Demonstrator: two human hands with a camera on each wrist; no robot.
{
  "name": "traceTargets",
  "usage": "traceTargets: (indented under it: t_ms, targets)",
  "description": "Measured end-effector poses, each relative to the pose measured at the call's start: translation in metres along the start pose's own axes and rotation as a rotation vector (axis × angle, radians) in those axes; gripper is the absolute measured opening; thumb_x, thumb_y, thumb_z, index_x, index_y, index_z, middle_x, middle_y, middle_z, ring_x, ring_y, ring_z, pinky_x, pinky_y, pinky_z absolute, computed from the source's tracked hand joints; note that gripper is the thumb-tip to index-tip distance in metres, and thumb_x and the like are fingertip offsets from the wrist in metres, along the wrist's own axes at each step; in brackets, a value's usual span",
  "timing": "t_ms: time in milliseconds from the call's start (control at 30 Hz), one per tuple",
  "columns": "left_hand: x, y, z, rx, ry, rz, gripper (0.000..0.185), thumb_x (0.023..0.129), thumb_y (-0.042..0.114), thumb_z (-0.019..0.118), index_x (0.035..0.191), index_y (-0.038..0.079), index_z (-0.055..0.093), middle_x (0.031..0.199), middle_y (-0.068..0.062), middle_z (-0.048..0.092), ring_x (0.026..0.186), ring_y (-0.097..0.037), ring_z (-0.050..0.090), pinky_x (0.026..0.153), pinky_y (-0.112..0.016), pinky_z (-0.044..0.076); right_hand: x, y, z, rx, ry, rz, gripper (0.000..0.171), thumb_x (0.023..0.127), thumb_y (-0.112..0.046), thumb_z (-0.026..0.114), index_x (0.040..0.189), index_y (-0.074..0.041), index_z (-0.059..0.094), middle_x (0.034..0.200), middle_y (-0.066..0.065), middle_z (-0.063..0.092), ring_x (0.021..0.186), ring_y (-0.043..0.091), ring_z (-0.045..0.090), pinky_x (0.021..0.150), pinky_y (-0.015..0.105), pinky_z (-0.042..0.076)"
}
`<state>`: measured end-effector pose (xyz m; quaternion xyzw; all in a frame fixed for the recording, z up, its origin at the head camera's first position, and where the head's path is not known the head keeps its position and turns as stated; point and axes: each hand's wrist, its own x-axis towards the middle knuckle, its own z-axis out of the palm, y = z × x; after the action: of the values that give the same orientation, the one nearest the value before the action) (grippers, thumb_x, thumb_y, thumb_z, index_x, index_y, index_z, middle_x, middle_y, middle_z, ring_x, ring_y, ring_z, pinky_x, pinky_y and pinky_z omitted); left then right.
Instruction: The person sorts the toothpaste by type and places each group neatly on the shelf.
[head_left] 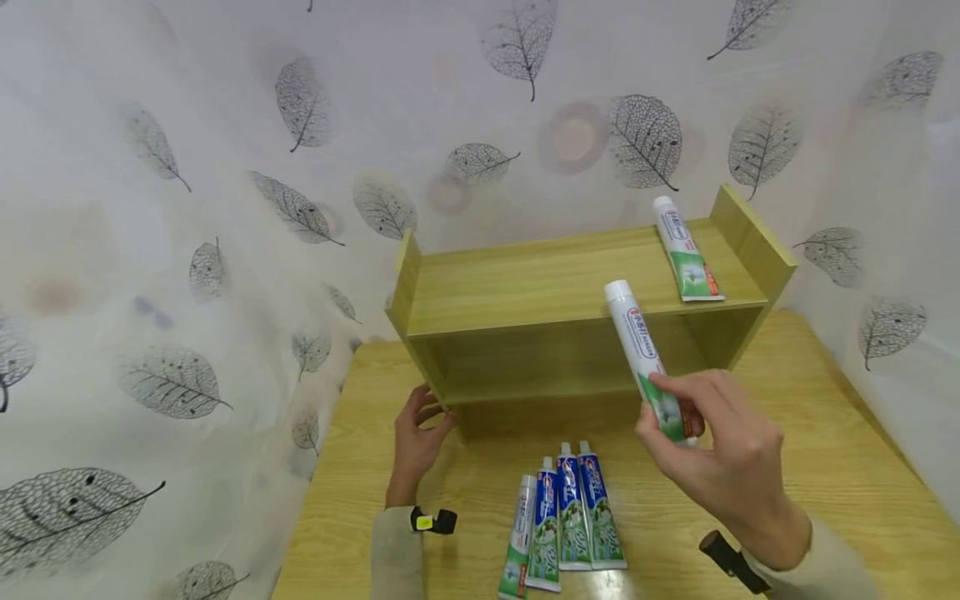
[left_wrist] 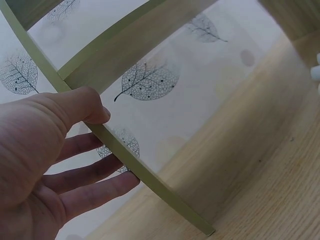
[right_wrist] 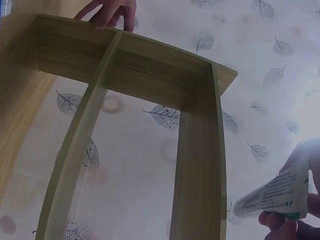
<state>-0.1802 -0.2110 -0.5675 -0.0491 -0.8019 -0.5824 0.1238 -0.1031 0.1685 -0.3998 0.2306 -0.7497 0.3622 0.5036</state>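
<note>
The white-and-green toothpaste tube, held up before the shelf, shows Chinese lettering in the head view and a block of fine print only in the right wrist view; blue-green tubes on the table seem marked Crest. The right hand pinches the raised tube's green end; the left hand grips the shelf's side panel, thumb opposite fingers.

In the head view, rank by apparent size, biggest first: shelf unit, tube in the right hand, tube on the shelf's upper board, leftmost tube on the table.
1. Shelf unit
2. Held tube, in the right hand; nearness to the camera may enlarge it
3. Upper-board tube and leftmost table tube: too alike to rank
</note>
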Motion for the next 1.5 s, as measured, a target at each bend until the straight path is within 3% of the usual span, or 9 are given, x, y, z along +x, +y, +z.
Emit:
traceTargets:
  t_ms: [167, 467, 600, 933, 1133, 1500]
  targets:
    - [0.000, -0.001, 0.000, 0.003, 0.004, 0.000, 0.058, 0.094, -0.009, 0.079, 0.147, 0.012, 0.065, 0.123, -0.024, 0.073, 0.114, -0.048, 0.076, 0.088, -0.058, 0.066, 0.008, 0.015, 0.004, -0.047, -0.083, 0.021, 0.036, 0.089, -0.025, 0.064, 0.095, 0.007, 0.080, 0.073, 0.011, 0.064, 0.061, 0.009, 0.043, 0.053, 0.012, 0.033]
    - [-0.001, 0.001, 0.001, 0.007, 0.001, -0.019, 0.058, 0.095, -0.007, 0.079, 0.147, 0.013, 0.064, 0.124, -0.024, 0.073, 0.115, -0.047, 0.075, 0.086, -0.044, 0.068, 0.027, 0.030, 0.012, -0.081, -0.136, 0.070, 0.033, 0.084, -0.020, 0.069, 0.102, 0.006, 0.079, 0.081, 0.015, 0.070, 0.065, 0.013, 0.050, 0.055, 0.014, 0.037]
    - [0.000, 0.002, 0.002, 0.009, 0.000, -0.027, 0.059, 0.095, -0.007, 0.079, 0.148, 0.015, 0.064, 0.125, -0.024, 0.072, 0.116, -0.048, 0.075, 0.086, -0.046, 0.068, 0.036, 0.032, 0.013, -0.114, -0.170, 0.089, 0.032, 0.085, -0.019, 0.071, 0.104, 0.005, 0.079, 0.085, 0.016, 0.072, 0.065, 0.015, 0.054, 0.056, 0.015, 0.042]
    - [0.000, 0.002, 0.002, -0.001, -0.012, -0.045, 0.059, 0.096, -0.004, 0.079, 0.149, 0.017, 0.064, 0.125, -0.023, 0.072, 0.117, -0.048, 0.075, 0.083, -0.039, 0.069, 0.064, 0.033, 0.024, -0.181, -0.267, 0.133, 0.023, 0.084, -0.010, 0.072, 0.102, 0.004, 0.075, 0.080, 0.015, 0.068, 0.063, 0.022, 0.054, 0.052, 0.031, 0.043]
    - [0.000, 0.001, 0.003, 0.008, -0.009, -0.037, 0.059, 0.096, -0.003, 0.079, 0.149, 0.016, 0.064, 0.125, -0.024, 0.072, 0.116, -0.048, 0.075, 0.082, -0.042, 0.069, 0.082, 0.034, 0.036, -0.228, -0.354, 0.241, 0.021, 0.087, -0.010, 0.074, 0.104, 0.003, 0.075, 0.087, 0.019, 0.073, 0.072, 0.031, 0.060, 0.060, 0.041, 0.044]
    - [0.000, 0.002, 0.001, 0.010, -0.005, -0.052, 0.059, 0.096, -0.004, 0.079, 0.149, 0.017, 0.064, 0.126, -0.024, 0.072, 0.117, -0.047, 0.074, 0.085, -0.045, 0.069, 0.098, 0.041, 0.053, -0.272, -0.440, 0.312, 0.024, 0.090, -0.012, 0.072, 0.107, 0.004, 0.075, 0.096, 0.025, 0.074, 0.075, 0.035, 0.063, 0.061, 0.048, 0.051]
